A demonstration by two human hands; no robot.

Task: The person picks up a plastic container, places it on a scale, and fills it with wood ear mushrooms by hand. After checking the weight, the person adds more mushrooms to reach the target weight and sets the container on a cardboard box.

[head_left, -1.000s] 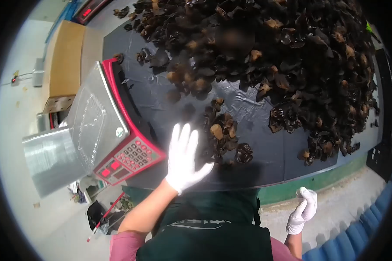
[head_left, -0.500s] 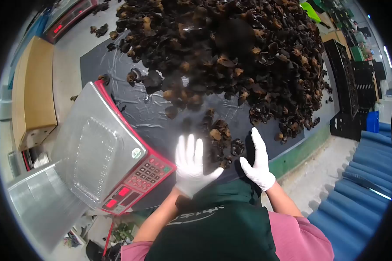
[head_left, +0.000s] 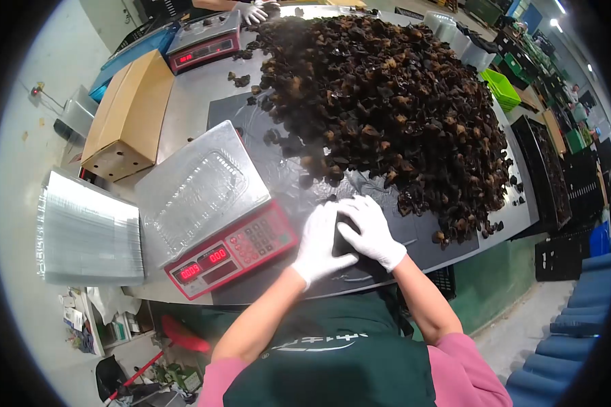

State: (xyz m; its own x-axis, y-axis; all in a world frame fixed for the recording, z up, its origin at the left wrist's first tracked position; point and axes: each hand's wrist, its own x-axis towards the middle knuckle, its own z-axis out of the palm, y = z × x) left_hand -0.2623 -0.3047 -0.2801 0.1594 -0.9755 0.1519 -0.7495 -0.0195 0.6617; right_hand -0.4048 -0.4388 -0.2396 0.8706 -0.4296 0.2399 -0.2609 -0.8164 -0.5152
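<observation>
Both my hands wear white gloves and meet near the front of the table, beside a large pile of dark brown wood ear mushrooms point(head_left: 387, 108). My left hand point(head_left: 321, 244) lies with its fingers stretched forward and its thumb apart. My right hand point(head_left: 370, 230) angles in from the other side, its fingers reaching forward and its thumb towards the left hand. A dark gap shows between the palms; whether mushrooms lie under the hands is hidden. To the left, a clear plastic tray point(head_left: 200, 193) sits on a red scale point(head_left: 241, 254) with lit digits.
A stack of clear trays point(head_left: 91, 227) stands left of the scale, with a cardboard box point(head_left: 132, 112) behind it. At the far end, another person's gloved hand point(head_left: 251, 12) is beside a second scale point(head_left: 204, 41). Green baskets point(head_left: 501, 90) and a black crate point(head_left: 540, 169) stand right.
My hands have come together and moved forward; the small mushroom cluster between them is no longer visible there. The view has tilted up, showing more of the far table.
</observation>
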